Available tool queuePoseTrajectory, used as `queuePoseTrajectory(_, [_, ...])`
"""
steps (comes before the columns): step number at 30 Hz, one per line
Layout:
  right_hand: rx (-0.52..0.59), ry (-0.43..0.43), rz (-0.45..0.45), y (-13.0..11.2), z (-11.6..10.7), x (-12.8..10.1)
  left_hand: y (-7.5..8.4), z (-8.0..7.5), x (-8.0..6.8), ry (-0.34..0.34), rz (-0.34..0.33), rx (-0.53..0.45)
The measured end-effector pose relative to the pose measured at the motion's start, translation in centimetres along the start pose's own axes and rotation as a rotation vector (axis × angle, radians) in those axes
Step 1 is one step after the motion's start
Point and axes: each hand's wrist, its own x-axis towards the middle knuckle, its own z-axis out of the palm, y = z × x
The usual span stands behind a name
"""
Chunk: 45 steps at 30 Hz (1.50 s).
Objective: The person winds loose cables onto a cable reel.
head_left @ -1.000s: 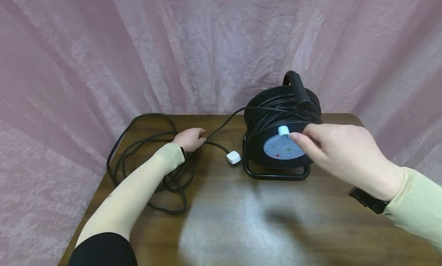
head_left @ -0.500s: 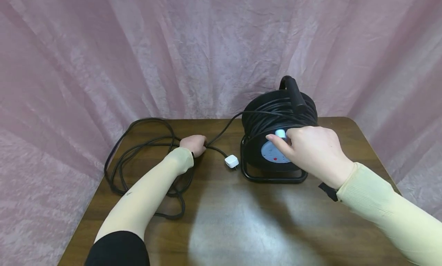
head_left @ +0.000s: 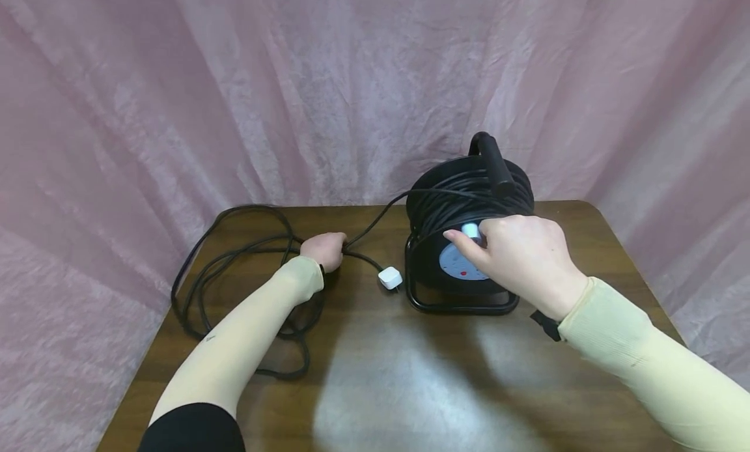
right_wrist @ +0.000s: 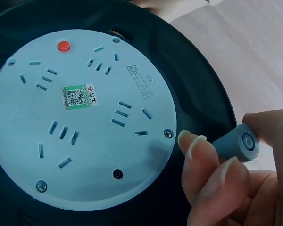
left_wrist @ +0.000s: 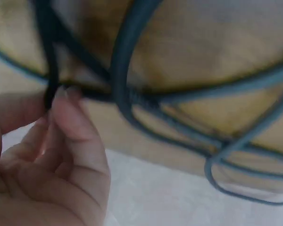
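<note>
The right hand (head_left: 521, 256) pinches the crank knob (right_wrist: 238, 143) on the cable reel (head_left: 469, 227), which stands on the desk (head_left: 410, 374), while left of the reel the left hand (head_left: 323, 249) grips the loose cable (head_left: 234, 256) to guide it.

The head view looks forward and down over the whole wooden table (head_left: 410, 374), with the cable reel (head_left: 469, 198) at 1 o'clock. The right wrist view sits very close, squarely facing the reel's socket plate (right_wrist: 80, 117), shared with the head view. The left wrist view, close and blurred, faces the loose black cable (left_wrist: 127, 89), lying at 10 o'clock from the head.
</note>
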Motion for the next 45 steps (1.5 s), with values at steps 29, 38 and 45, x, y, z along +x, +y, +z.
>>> queuePoseTrajectory(29, [0.003,0.011,0.082,2.1,-0.7,-0.6,-6.7,-1.8,-5.4,0.100,-0.035,-0.147])
queuePoseTrajectory(38, [0.036,-0.118,0.214,3.4,-1.2,-1.9,-6.2,-1.4,-6.0,0.183,0.037,-0.131])
queuePoseTrajectory(45, [0.068,-0.175,0.299,4.2,-1.2,-2.9,-5.3,-1.6,-6.0,0.186,0.047,-0.126])
